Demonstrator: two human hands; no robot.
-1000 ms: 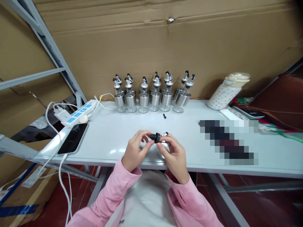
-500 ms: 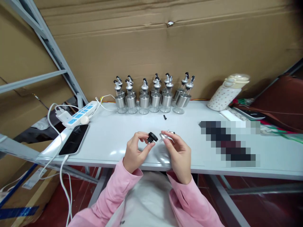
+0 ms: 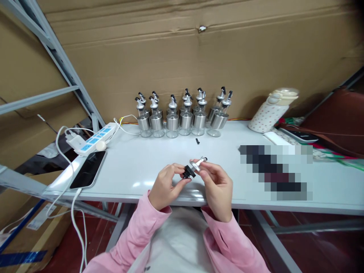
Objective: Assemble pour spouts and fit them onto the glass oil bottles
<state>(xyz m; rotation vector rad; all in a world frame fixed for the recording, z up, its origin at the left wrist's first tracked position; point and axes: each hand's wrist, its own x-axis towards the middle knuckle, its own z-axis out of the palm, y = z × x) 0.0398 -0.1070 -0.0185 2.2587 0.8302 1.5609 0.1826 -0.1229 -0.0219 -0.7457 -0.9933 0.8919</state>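
Note:
My left hand [image 3: 167, 185] pinches a black ribbed stopper [image 3: 188, 172] between thumb and fingers. In my right hand [image 3: 217, 185] is a silver pour spout [image 3: 196, 165] with a small black tip, its round base facing the stopper. The two parts meet or nearly meet above the front of the table; whether they are joined I cannot tell. Farther back lies a small black flip cap [image 3: 197, 141]. Behind it stand several glass oil bottles [image 3: 172, 123] with steel bands and silver spouts, in a double row.
At left are a white power strip [image 3: 98, 138] with cables and a phone [image 3: 88, 169]. A dotted bottle [image 3: 269, 113] leans at right, near a brown bag [image 3: 338, 117]. A pixelated dark patch [image 3: 273, 170] covers something on the grey table [image 3: 127, 163].
The black stopper has tilted and come right, up to the base of the spout. My right hand has turned the spout so that more of it shows.

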